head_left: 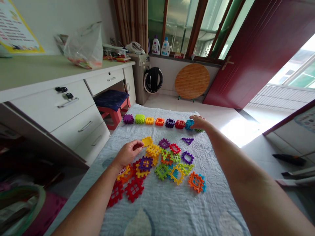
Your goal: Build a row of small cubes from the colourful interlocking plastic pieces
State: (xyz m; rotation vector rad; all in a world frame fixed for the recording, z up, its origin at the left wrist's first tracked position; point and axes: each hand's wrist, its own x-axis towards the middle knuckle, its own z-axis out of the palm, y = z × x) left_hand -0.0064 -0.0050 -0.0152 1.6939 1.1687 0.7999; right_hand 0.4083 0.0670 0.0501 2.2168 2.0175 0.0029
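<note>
My left hand (130, 152) is closed in a pinch at the edge of a flat yellow interlocking building piece (147, 141). At the far right end of the row, my right hand (199, 122) curls against a blue block cube (189, 124), its fingers partly hidden. Under that hand a green cube (199, 130) shows in part. Leftward along the row stand a red cube (180, 124), a dark purple cube (169, 123), an orange cube (159, 122), a yellow cube (149, 121), a lime cube (139, 119) and a purple cube (128, 119).
Loose notched pieces lie mid-table, among them a red square (134, 189), a purple frame (187, 157), a purple triangle (188, 141) and an orange square (196, 182). A light blue cloth (169, 213) covers the table. A stool (112, 100) and white desk (73, 118) stand left.
</note>
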